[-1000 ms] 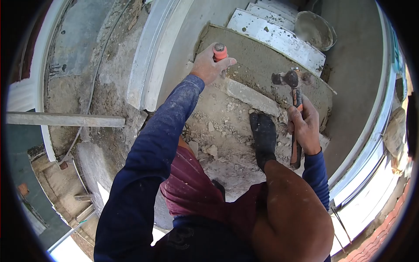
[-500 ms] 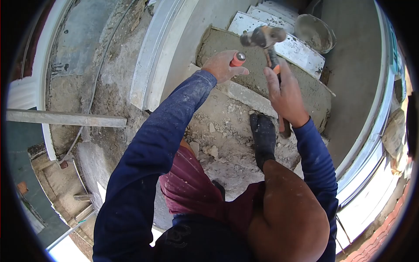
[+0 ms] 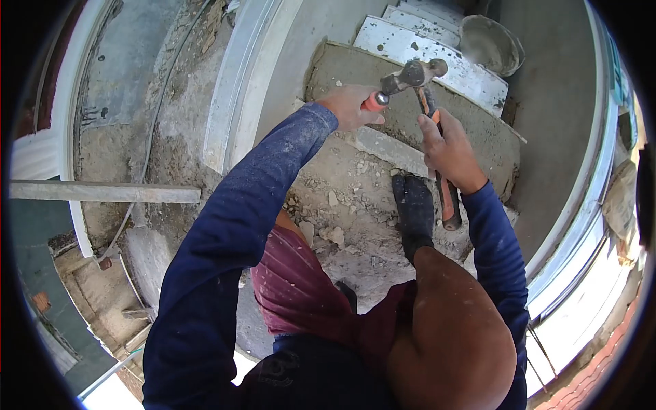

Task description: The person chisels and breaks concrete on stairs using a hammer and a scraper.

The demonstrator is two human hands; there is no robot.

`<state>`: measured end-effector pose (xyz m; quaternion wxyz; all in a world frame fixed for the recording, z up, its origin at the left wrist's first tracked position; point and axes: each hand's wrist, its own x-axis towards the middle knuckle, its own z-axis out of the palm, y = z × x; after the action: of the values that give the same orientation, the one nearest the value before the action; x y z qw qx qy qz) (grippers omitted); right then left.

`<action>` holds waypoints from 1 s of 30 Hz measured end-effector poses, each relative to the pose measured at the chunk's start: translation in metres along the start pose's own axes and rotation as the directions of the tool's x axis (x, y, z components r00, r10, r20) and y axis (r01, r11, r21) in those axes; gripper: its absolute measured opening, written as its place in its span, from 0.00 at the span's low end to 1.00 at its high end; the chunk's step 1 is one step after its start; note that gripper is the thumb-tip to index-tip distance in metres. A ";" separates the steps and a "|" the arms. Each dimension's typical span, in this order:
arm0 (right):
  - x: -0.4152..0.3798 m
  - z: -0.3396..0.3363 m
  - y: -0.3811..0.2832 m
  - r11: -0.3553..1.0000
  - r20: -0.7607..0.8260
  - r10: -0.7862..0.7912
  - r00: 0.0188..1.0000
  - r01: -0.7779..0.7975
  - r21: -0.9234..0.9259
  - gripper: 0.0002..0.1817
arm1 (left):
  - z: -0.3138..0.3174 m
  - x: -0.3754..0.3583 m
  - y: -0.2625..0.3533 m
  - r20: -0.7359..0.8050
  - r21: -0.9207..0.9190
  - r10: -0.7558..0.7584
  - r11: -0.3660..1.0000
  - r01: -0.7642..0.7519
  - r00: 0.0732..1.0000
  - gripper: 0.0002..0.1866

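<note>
From my end I see the left hand [image 3: 350, 107] closed around a red-handled tool [image 3: 375, 102], its metal cap poking out past the fingers; the hand hides the rest of it. The right hand [image 3: 451, 147] grips a hammer [image 3: 426, 101] partway down its black-and-orange handle, with the hammer head [image 3: 414, 74] right at that cap; I can't tell whether the 2 touch. Both tools sit over a grey cement step [image 3: 485, 137], near its concrete edge [image 3: 393, 150]. Below that edge I make out loose rubble [image 3: 333, 236] and the person's black-covered foot [image 3: 413, 205], with the hammer's butt end just to its right. Beyond the cement, white-faced stairs [image 3: 430, 61] spotted with dark marks climb away, a dusty bucket [image 3: 490, 48] standing at their right side. At far left, I see a wooden bar [image 3: 102, 191] jutting inward.
</note>
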<state>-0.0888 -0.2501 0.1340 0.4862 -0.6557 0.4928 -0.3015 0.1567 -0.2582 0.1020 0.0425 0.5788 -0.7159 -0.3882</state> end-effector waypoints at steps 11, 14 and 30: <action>-0.010 -0.018 -0.035 0.795 -0.423 -0.049 0.905 0.292 0.532 0.16 | 0.008 0.029 -0.009 0.030 0.011 -0.009 1.000 0.009 1.000 0.27; -0.018 0.001 0.043 0.973 0.040 0.197 0.980 -0.201 0.115 0.17 | 0.007 0.035 -0.008 0.019 0.054 -0.001 0.999 0.000 1.000 0.28; -0.027 -0.019 0.020 0.866 0.058 0.351 0.935 -0.347 0.360 0.15 | 0.003 0.034 -0.004 -0.124 0.022 -0.122 0.992 0.126 0.985 0.28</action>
<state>-0.1214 -0.2317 0.1238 0.6436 -0.4526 0.5405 -0.2979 0.1476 -0.2865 0.0841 0.0535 0.6455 -0.6802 -0.3432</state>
